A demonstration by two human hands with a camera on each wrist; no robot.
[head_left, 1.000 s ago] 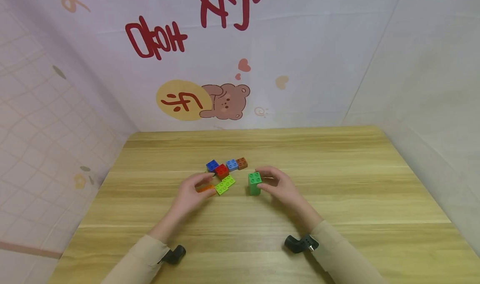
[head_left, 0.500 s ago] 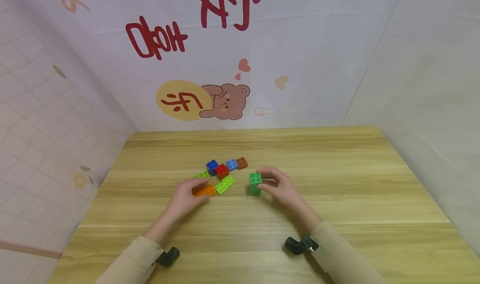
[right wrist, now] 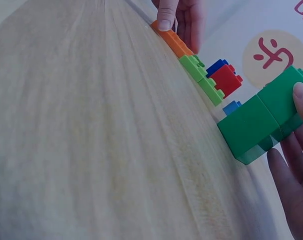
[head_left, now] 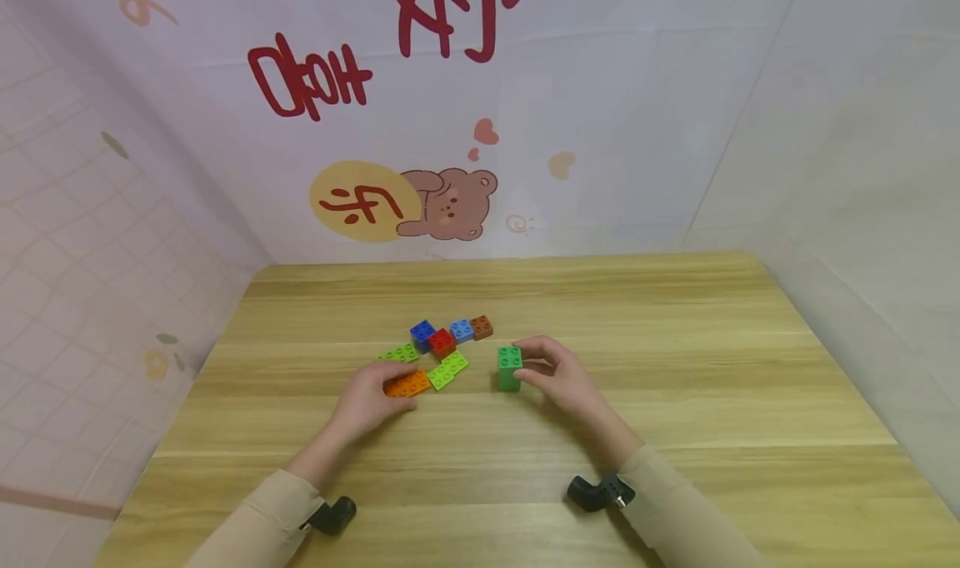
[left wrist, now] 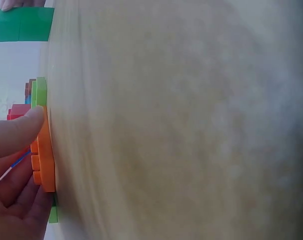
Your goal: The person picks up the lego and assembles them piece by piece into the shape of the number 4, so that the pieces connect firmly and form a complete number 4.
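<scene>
My right hand pinches a stack of two green building bricks between thumb and fingers. A seam crosses the stack in the right wrist view. It stands upright, studs up. My left hand is spread around a flat orange brick on the table, thumb on the near side and fingers over its far left part. In the left wrist view the thumb overlaps one end of the orange brick. A lime brick piece lies against the orange one's right end.
Behind the left hand are another lime brick, a dark blue brick and a red brick. A light blue brick and a brown brick sit farther back. A printed cloth wall rises beyond the wooden table.
My left hand has moved left and nearer, from beside the red and lime bricks to around the orange one, uncovering the rear lime brick. My right hand and the green stack barely moved.
</scene>
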